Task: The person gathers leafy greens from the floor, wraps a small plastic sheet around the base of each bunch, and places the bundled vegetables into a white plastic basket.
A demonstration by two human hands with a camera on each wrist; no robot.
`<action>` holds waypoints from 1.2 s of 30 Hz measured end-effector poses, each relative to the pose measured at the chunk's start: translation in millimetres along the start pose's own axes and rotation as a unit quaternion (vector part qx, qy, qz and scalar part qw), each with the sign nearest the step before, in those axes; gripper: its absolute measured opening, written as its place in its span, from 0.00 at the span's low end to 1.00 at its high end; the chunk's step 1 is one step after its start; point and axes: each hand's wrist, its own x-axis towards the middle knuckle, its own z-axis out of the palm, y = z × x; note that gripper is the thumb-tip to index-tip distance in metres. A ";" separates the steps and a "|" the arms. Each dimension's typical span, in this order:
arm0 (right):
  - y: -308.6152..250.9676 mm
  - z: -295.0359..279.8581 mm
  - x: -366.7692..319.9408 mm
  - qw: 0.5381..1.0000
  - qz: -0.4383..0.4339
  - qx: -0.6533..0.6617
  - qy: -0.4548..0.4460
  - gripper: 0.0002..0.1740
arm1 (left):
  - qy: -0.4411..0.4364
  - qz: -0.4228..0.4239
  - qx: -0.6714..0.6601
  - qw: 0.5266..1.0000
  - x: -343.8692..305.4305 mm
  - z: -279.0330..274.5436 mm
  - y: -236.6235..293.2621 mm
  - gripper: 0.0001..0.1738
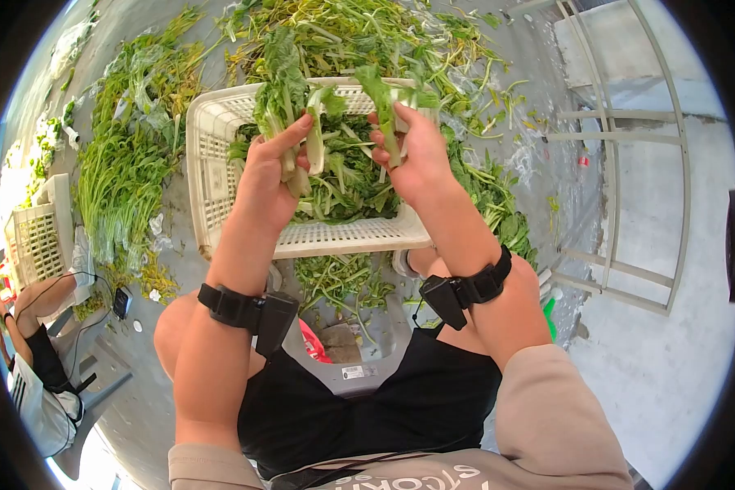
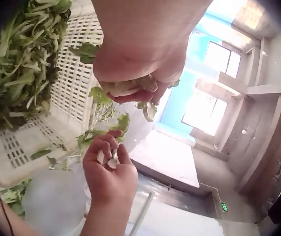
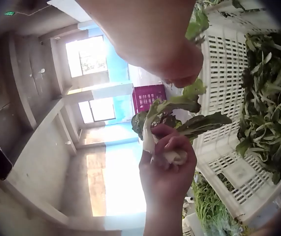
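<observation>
My left hand (image 1: 271, 181) grips a leafy green vegetable (image 1: 282, 77), its pale stalk ends down and its leaves pointing away from me. Thumb extended, it also lies against a pale stalk (image 1: 315, 145) beside the bunch. Opposite it, my right hand (image 1: 423, 157) holds leafy stalks (image 1: 377, 91) between thumb and fingers. Both hands are raised over a white plastic basket (image 1: 351, 239) with cut greens (image 1: 343, 180) inside. In the left wrist view, pale cut stalk ends (image 2: 112, 161) show within the right hand's curled fingers.
Heaps of greens (image 1: 131, 163) cover the floor left of and beyond the basket. A metal frame (image 1: 678, 163) stands at the right. Another person (image 1: 45, 351) sits at the far left near a second basket (image 1: 37, 241). A grey stool (image 1: 359, 377) is below me.
</observation>
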 end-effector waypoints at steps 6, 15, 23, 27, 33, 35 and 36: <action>9.9 18.7 -13.5 0.989 -0.055 -0.128 -0.051 0.14 | -0.030 0.015 0.111 0.993 -5.2 8.2 -7.1 0.10; 12.1 19.2 -15.2 0.970 -0.153 -0.176 -0.070 0.17 | -0.058 0.012 0.144 0.988 3.0 2.3 -23.4 0.11; 24.9 23.2 -17.7 0.840 -0.392 -0.370 -0.060 0.14 | -0.039 -0.034 0.127 0.991 -5.7 12.5 -23.9 0.14; 21.9 23.8 -21.4 0.833 -0.404 -0.371 -0.069 0.13 | -0.014 -0.041 0.126 0.991 -7.0 12.6 -22.2 0.14; 25.7 21.1 -17.6 0.735 -0.476 -0.481 -0.049 0.12 | -0.032 -0.030 0.135 0.990 -6.0 7.7 -20.0 0.10; 26.9 20.9 -19.8 0.704 -0.502 -0.498 -0.067 0.10 | -0.015 -0.036 0.142 0.989 -5.5 5.9 -22.2 0.09; 27.3 21.1 -20.7 0.704 -0.501 -0.498 -0.067 0.10 | -0.015 -0.037 0.142 0.989 -5.6 5.3 -22.6 0.09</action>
